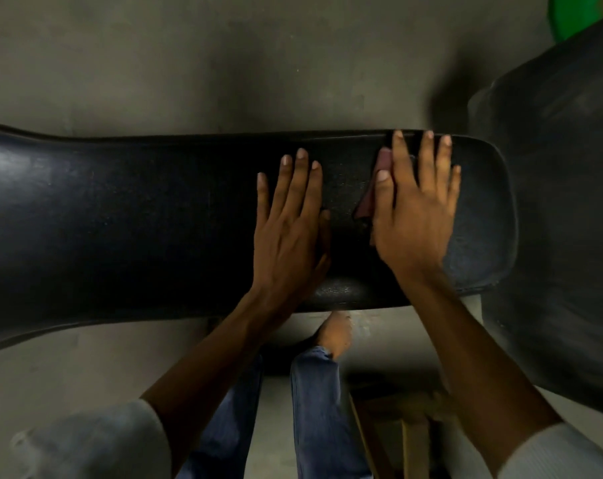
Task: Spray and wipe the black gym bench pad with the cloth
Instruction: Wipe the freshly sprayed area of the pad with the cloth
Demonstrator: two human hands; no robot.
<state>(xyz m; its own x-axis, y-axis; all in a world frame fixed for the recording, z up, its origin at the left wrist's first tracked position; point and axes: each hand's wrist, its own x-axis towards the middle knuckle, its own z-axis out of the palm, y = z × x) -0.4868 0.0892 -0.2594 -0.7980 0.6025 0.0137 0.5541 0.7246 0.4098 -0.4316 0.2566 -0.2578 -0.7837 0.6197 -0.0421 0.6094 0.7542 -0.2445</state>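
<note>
The left hand (289,219) lies flat on the bench pad (120,219), palm down, fingers straight and close together, pointing toward the far edge, gripping nothing. Its forearm runs back to a pale sleeve (96,440) at the lower left. Just to its right, with a strip of bare pad between them, the right hand (414,216) presses flat with fingers spread, pinning the cloth (371,198) against the pad; only a reddish edge of cloth shows beside the thumb and forefinger, the rest hidden under the palm.

The pad stretches across the whole view, black, long and rounded at its right end, with a fine grainy surface and a dull sheen at the left. Below it show blue jeans (314,420), a bare foot (334,331) on the grey concrete floor (189,63), and a wooden frame (397,430). To the right stands a second dark padded shape (569,202), with something bright green (566,15) behind it.
</note>
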